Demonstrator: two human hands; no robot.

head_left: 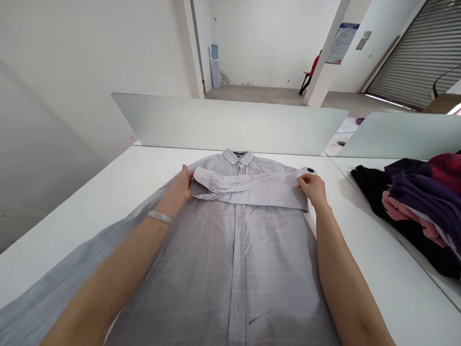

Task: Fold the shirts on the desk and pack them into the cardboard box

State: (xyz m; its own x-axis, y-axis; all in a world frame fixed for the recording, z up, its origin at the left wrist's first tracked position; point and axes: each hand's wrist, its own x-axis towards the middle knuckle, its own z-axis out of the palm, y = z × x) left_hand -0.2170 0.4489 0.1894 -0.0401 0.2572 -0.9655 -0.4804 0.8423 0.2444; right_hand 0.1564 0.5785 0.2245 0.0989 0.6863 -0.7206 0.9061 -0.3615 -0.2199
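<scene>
A pale grey button-up shirt (234, 250) lies flat on the white table (108, 192), collar (237, 156) at the far end. Its right sleeve (252, 187) is folded across the chest toward the left. My left hand (183, 185) pinches the cuff end of that sleeve; a pale bangle sits on the wrist. At the sleeve's fold by the shoulder, my right hand (312, 188) grips the cloth with closed fingers. The shirt's other sleeve (72, 269) trails off toward the near left.
A frosted glass divider (223, 122) stands along the table's far edge. A heap of dark, purple, pink and red clothes (425, 202) lies on the adjoining table at right. A person in red stands far back by a pillar (326, 53).
</scene>
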